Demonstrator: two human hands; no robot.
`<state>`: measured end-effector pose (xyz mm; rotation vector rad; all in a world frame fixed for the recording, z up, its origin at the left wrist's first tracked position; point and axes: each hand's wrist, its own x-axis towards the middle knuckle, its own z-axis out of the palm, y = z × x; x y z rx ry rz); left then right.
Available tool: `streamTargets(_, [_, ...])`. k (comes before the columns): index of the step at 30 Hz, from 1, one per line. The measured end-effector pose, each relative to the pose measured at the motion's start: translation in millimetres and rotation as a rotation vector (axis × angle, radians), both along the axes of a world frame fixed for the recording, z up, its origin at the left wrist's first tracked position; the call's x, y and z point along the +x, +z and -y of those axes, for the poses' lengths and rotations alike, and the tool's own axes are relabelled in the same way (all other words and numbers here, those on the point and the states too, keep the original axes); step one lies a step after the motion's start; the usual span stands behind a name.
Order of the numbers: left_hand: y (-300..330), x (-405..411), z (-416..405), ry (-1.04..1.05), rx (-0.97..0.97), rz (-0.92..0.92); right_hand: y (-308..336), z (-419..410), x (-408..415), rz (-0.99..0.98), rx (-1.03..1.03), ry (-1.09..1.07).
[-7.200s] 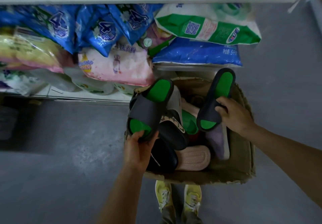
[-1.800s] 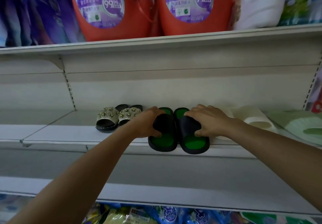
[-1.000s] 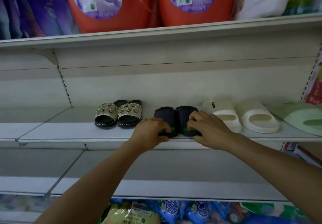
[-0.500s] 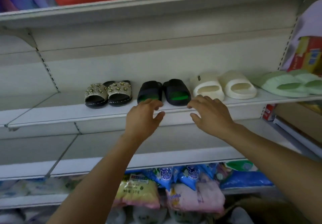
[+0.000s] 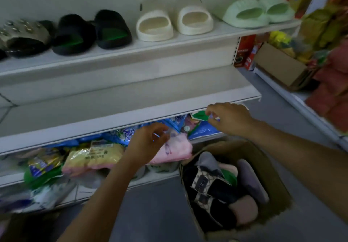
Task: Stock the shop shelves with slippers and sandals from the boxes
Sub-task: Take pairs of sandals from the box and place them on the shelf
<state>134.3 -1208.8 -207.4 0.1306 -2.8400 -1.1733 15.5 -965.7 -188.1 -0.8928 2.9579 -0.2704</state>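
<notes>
1. Shelves (image 5: 150, 57): painted metal by the look, off-white, smooth, low sheen
2. Black slides (image 5: 92, 31): matt foam or rubber, green footbeds slightly glossier
3. Cream slides (image 5: 174, 18): thick moulded foam, matt, smooth
4. Pale green slides (image 5: 259, 13): same foam look, ribbed top, matt
5. Studded sandal (image 5: 22, 36): shiny metal-like studs on a dull strap; blurred
6. Bags (image 5: 94, 153) on low shelf: thin plastic film, glossy, crinkled
7. Box (image 5: 271, 175): brown cardboard, rough, torn soft edges
8. Slippers in box (image 5: 224, 191): pink and grey ones look like soft cloth; one patterned woven strap
9. Floor (image 5: 156, 209): grey, smooth, faint sheen
</notes>
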Motion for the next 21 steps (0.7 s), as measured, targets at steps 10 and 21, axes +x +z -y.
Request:
streamTargets(10, [-152.4, -18.4, -140.8, 0.238, 0.294, 0.405, -139.9, -146.0, -30.2, 0.326, 0.151, 0.103])
streamTargets(21, [-288.1, 20.5, -176.8, 0.635, 0.676, 0.747, -301.1, -115.7, 8.7, 0.885, 0.085, 0.089])
